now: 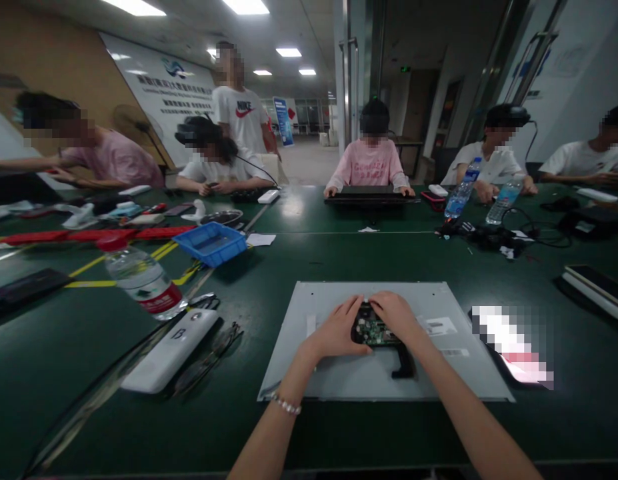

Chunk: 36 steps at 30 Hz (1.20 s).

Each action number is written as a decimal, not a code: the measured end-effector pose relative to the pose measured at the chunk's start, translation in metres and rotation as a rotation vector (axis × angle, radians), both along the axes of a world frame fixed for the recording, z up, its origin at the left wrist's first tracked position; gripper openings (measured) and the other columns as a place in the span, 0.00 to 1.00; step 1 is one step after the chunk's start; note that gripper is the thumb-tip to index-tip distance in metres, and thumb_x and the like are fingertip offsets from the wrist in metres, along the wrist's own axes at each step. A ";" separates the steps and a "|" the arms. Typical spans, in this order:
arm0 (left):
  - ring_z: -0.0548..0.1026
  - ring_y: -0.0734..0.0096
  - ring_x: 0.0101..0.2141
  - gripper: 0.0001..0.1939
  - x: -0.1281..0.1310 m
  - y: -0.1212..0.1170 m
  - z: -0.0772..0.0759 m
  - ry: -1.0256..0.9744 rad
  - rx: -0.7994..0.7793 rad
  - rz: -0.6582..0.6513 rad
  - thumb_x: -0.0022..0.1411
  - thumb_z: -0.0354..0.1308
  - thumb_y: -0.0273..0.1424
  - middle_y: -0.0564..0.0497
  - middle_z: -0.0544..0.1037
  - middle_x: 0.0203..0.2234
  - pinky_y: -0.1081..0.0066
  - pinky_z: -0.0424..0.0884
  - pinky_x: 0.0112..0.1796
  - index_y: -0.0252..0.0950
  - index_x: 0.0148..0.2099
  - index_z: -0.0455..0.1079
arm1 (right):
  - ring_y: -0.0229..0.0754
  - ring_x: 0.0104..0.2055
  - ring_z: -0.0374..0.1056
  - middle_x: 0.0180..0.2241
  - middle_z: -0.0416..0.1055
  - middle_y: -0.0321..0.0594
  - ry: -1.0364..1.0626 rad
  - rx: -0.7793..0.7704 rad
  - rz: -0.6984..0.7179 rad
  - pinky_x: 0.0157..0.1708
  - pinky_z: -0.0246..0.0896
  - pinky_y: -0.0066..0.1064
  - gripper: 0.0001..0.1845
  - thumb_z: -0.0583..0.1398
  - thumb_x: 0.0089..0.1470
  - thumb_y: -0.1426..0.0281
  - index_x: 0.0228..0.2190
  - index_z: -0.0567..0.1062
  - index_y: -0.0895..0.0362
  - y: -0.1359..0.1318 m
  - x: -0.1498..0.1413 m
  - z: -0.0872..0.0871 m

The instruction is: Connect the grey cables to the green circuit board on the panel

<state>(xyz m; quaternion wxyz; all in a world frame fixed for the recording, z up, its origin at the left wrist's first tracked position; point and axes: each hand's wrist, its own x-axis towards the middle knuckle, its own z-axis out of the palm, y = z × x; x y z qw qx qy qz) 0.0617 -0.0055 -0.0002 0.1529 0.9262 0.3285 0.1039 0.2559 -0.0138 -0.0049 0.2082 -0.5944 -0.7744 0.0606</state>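
Note:
A green circuit board (373, 333) in a black frame lies over a grey metal panel (333, 383). My left hand (339, 330) grips the board's left side, with the fingers along its far edge and the thumb at its near edge. Closed over the board's far right corner is my right hand (396, 317), its fingertips bent down near the left fingertips. What the right fingertips pinch is partly hidden. A black hooked bracket (403, 363) sticks out from the board towards me, below the right hand.
A phone (513, 353) lies right of the panel. On the left are a white power bank (171, 350), glasses (211, 360), a water bottle (143, 277) and a blue tray (211, 243). Cables and bottles stand far right. Several people sit around the green table (299, 440).

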 end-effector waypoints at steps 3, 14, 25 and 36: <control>0.46 0.54 0.63 0.59 -0.002 -0.001 0.001 0.004 -0.005 0.005 0.44 0.65 0.48 0.41 0.46 0.64 0.57 0.51 0.59 0.36 0.67 0.32 | 0.42 0.41 0.69 0.36 0.75 0.42 0.016 0.024 0.012 0.42 0.59 0.29 0.13 0.51 0.59 0.72 0.36 0.76 0.54 0.000 -0.002 -0.001; 0.42 0.50 0.63 0.59 -0.010 -0.002 0.007 0.060 -0.078 0.028 0.44 0.63 0.50 0.39 0.43 0.65 0.53 0.47 0.60 0.36 0.67 0.33 | 0.42 0.40 0.69 0.35 0.75 0.42 0.086 0.043 0.020 0.42 0.59 0.29 0.15 0.51 0.57 0.75 0.34 0.77 0.54 -0.001 -0.011 -0.001; 0.41 0.50 0.63 0.60 -0.017 -0.004 0.011 0.121 -0.162 0.117 0.40 0.63 0.49 0.41 0.40 0.65 0.54 0.43 0.61 0.33 0.67 0.36 | 0.42 0.42 0.68 0.36 0.74 0.40 0.224 0.047 0.023 0.45 0.56 0.28 0.15 0.51 0.56 0.75 0.36 0.77 0.54 0.013 -0.020 -0.026; 0.42 0.50 0.63 0.61 -0.013 -0.005 0.011 0.097 -0.137 0.117 0.39 0.65 0.46 0.40 0.40 0.65 0.54 0.44 0.60 0.33 0.67 0.36 | 0.41 0.42 0.68 0.36 0.74 0.41 0.196 0.045 0.012 0.44 0.56 0.27 0.15 0.51 0.56 0.76 0.35 0.78 0.55 0.007 -0.018 -0.012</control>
